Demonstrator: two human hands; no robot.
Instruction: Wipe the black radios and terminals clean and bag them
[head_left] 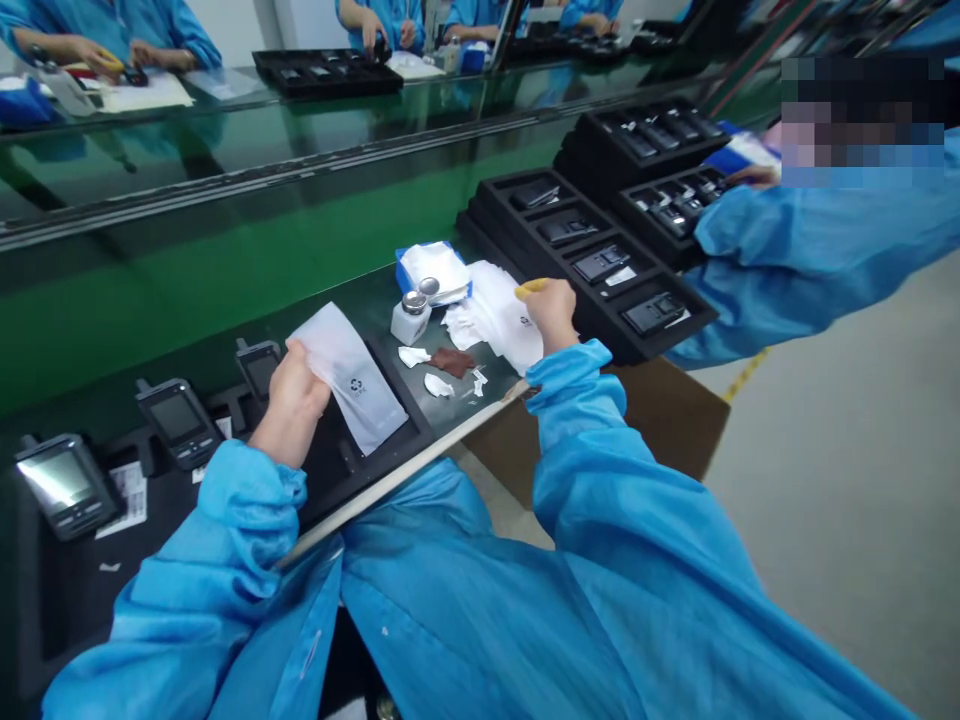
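My left hand (292, 395) is closed on the top of a white frosted plastic bag (352, 385) with a printed recycling mark. The bag hangs over a black foam tray (386, 445), and I cannot tell whether anything is inside it. Farther right, my right hand (553, 312) is curled at the edge of a pile of similar white bags (491, 305). Yellow covering shows at one fingertip; what those fingers hold, if anything, is hidden. Handheld devices with screens, such as this device (178, 422), rest in the tray at left.
A white pump bottle (411, 318) stands by a blue box of white wipes (435, 272). Beside them lie a brown cloth (452, 362) and white scraps. Stacked black trays (592, 250) hold devices at right, near a co-worker's sleeve (810, 250). Other people work across the green line.
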